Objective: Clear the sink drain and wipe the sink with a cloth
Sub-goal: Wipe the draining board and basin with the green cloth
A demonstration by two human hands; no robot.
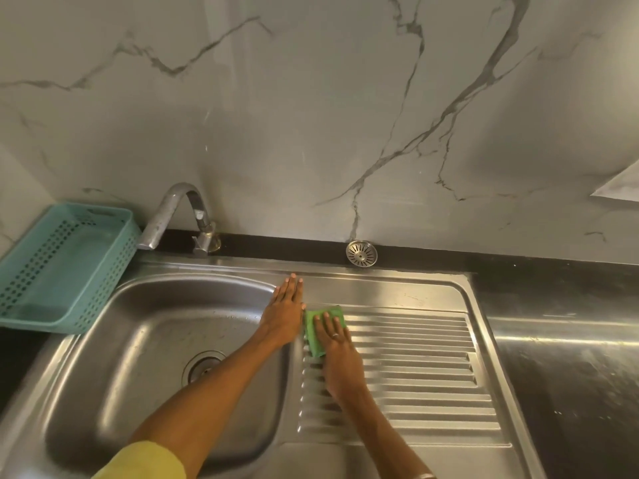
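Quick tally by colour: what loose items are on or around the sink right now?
Green: 1, the cloth under the right hand
Teal: 1, the basket left of the sink
Silver: 1, the drain strainer on the black ledge behind the drainboard
Total: 3

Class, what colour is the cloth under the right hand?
Green cloth, seen best in the head view.

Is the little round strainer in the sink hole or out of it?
Out. The strainer sits on the black ledge behind the sink, far from the drain hole.
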